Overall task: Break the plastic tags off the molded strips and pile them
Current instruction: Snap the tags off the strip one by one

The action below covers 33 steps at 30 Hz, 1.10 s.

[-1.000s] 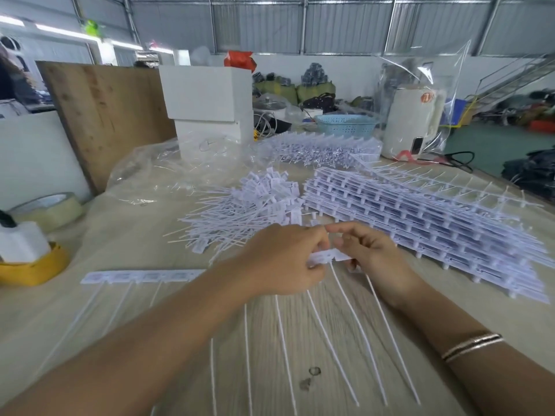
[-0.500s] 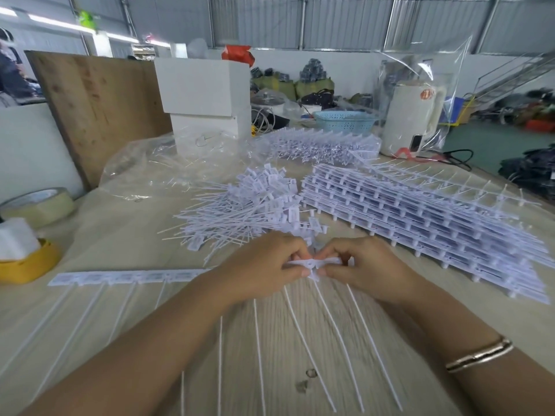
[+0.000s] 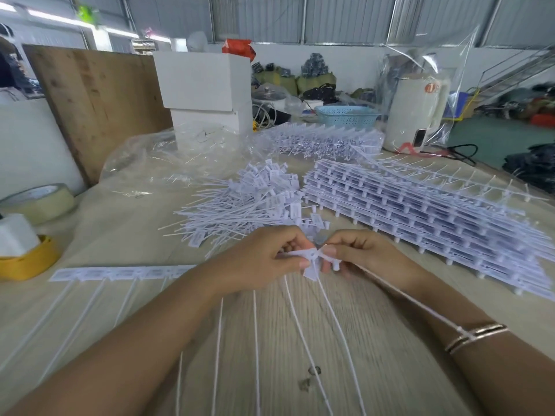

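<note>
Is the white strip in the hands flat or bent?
Bent. The strip is folded sharply between the left hand and right hand, one tag pointing down, while its far left part lies flat on the table.

Tabletop (image 3: 375, 340) pale wood grain, small dark knot marks near front edge. Loose tags pile (image 3: 249, 202) white, faint grey print on heads. Stacked molded strips (image 3: 420, 217) white with dark printed bands, toward right edge. Strip in the hands (image 3: 312, 259) white. Tape roll (image 3: 39, 202) beige, left edge; yellow roll (image 3: 27, 262) below it. Basket (image 3: 345, 114) light blue lattice, far edge. Bangles (image 3: 477, 336) gold-silver. Boxes (image 3: 207, 88) white.
</note>
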### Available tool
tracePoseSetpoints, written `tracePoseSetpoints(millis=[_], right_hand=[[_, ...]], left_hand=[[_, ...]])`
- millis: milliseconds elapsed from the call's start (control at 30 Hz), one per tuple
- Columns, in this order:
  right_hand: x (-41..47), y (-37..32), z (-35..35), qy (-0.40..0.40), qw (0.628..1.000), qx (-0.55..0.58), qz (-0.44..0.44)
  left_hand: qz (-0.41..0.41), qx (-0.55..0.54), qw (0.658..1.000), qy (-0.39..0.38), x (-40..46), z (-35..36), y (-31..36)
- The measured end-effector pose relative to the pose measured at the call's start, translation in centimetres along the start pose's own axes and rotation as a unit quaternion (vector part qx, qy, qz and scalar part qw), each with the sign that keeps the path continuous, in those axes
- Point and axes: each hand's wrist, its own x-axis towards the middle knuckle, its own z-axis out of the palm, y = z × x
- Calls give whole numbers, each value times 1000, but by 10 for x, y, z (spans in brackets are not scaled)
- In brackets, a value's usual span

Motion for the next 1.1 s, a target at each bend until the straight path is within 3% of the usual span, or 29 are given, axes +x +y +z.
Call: tracePoseSetpoints(millis=[100,300,433,500,633,700,833,933,1100], right_hand=[[0,4,-13,57,996,71,7],[1,9,-6,11,987,-157,-34],[3,10,0,50,949,-291,-109],[2,6,0,63,936,-304,-168],[2,3,12,-14,894,-382,-234],[4,2,14,20,865,-425,-267],[2,-5,9,93,860,-395,-309],[0,-1,8,100,840,-429,-316],[0,-2,11,89,887,-347,-291]], left_hand=[[-2,-4,1000,-12,-5,-6,-4],[19,68,997,19,-4,-5,-10],[16,103,994,44,-5,-2,-11],[14,90,994,60,-4,1,-8],[33,57,994,84,-3,13,1],[21,35,996,76,-4,13,4],[-28,4,999,31,-7,-5,1],[-34,15,999,2,-8,-7,-4],[-31,-24,999,7,-7,-6,-6]])
